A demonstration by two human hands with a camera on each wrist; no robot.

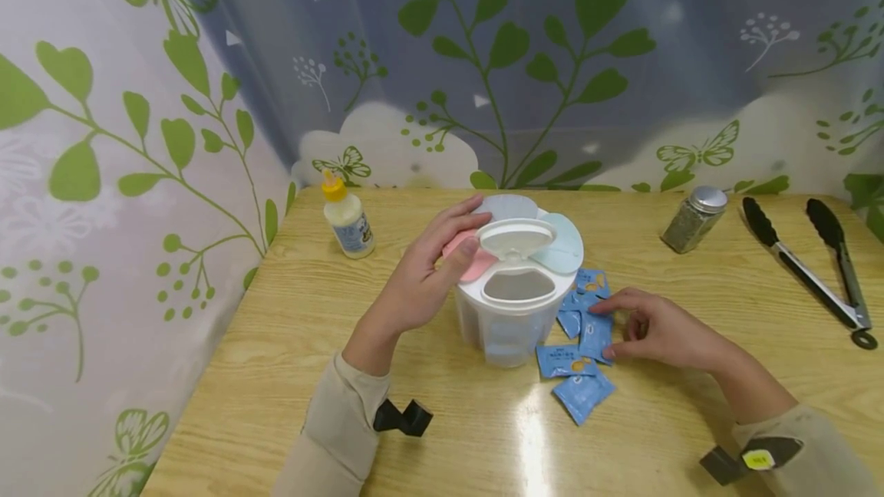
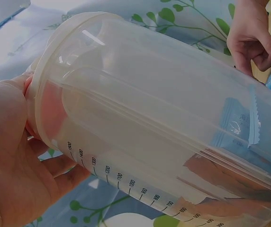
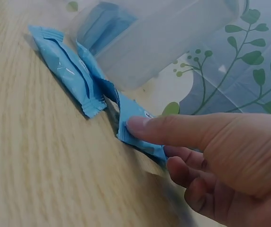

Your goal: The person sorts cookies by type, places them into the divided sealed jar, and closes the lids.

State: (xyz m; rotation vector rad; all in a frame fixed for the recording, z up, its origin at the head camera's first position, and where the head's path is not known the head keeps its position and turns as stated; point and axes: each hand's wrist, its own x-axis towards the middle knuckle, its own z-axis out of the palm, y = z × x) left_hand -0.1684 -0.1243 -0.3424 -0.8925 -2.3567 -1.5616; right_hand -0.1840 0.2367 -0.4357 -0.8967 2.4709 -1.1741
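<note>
A clear storage container (image 1: 507, 332) with a white divided lid stands on the table. One white flap (image 1: 516, 238) on the lid is raised over an opening, while pink, grey and pale blue flaps lie flat. My left hand (image 1: 421, 278) grips the lid's left side, thumb over the pink flap (image 2: 50, 111). Blue sachets (image 2: 235, 123) show through the clear wall, with brownish pieces lower down. Right of the container, my right hand (image 1: 670, 332) pinches a small blue sachet (image 3: 130, 133), thumb on its face. Several other sachets (image 1: 583, 395) lie close by.
A bottle with a yellow cap (image 1: 351, 225) stands at the back left. Toward the back right are a silver-lidded glass jar (image 1: 693, 222) and black-tipped tongs (image 1: 815, 274), spread apart. A leaf-patterned curtain (image 1: 497, 60) hangs behind the table.
</note>
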